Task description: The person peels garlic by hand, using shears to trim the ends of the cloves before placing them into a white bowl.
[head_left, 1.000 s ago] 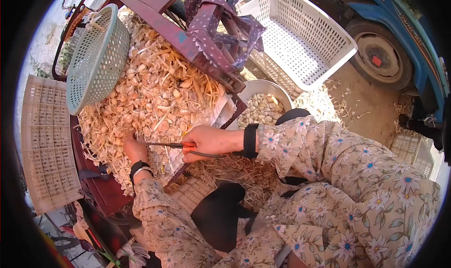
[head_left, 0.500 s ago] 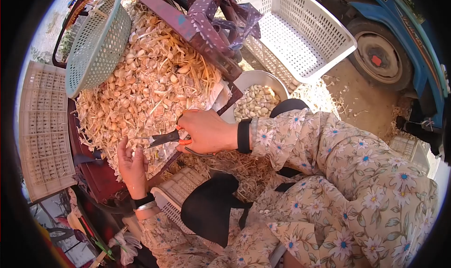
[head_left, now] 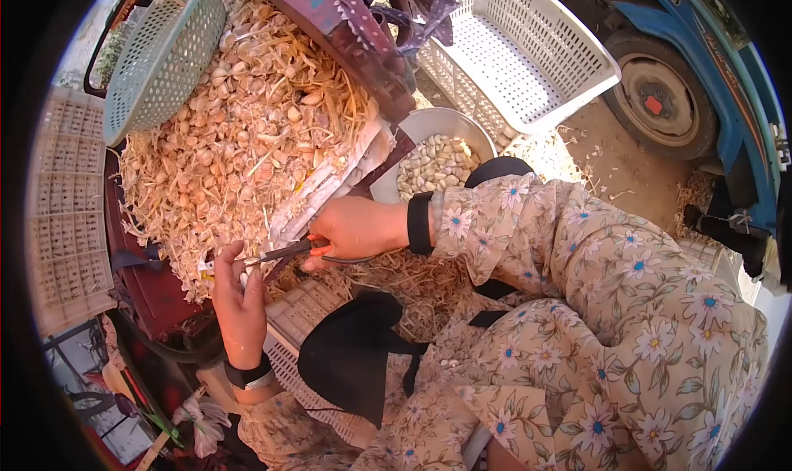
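Observation:
My right hand (head_left: 359, 225) is closed around the orange-and-black handles of a pair of shears (head_left: 285, 252), whose narrow tips point left. At those tips, my left hand (head_left: 241, 316) pinches a small pale garlic clove (head_left: 244, 278) between thumb and fingers, which partly hide it. Beyond both hands spreads a heap of garlic cloves and dry skins (head_left: 223, 133), with a white sheet (head_left: 330, 174) along its near edge. Peeled-looking cloves (head_left: 439, 167) lie in a metal bowl (head_left: 422, 123) just past my right wrist.
A pale green basket (head_left: 161, 67) tilts on the heap's far left. An upright whitish crate (head_left: 70, 215) flanks the left side. A large white crate (head_left: 606, 75) stands behind the bowl, near a blue vehicle's wheel (head_left: 660, 100). Husks and another crate (head_left: 309, 310) lie below my hands.
The shears' tips have come down to the clove in my left hand, and the tool has turned edge-on. My view has shifted slightly, showing more of the white sheet.

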{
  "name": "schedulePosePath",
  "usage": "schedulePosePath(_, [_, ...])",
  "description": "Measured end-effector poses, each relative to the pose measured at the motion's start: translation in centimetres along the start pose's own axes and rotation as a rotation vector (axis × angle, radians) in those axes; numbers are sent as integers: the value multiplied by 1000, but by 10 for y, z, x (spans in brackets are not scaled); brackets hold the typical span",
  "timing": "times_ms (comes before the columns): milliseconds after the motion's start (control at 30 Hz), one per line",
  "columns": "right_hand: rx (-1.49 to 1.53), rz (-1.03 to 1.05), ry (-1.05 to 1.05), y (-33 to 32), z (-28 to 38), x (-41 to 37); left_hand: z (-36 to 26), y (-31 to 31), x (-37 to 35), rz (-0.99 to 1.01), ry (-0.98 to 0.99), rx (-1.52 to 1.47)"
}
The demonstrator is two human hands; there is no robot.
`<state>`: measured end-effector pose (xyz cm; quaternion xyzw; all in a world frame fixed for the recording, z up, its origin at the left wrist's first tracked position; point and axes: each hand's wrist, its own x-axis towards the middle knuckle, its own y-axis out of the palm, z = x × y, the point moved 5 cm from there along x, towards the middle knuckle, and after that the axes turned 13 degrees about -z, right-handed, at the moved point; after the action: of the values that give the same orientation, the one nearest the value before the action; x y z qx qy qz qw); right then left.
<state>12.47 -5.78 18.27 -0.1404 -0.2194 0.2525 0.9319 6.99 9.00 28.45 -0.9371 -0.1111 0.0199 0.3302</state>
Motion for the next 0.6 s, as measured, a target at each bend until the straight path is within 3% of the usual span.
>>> schedulePosePath(200, [14,66,89,10,6,-9,13,5,-12,-143,-111,-198])
schedulePosePath(400, [-104,-131,136,13,3,-20,52,27,-17,-405,-206,-416])
schedulePosePath(500, [-102,-154,148,9,5,-22,50,37,-21,-603,-166,-521])
schedulePosePath(600, [-87,-120,183,9,4,-19,55,37,-18,-616,-122,-476])
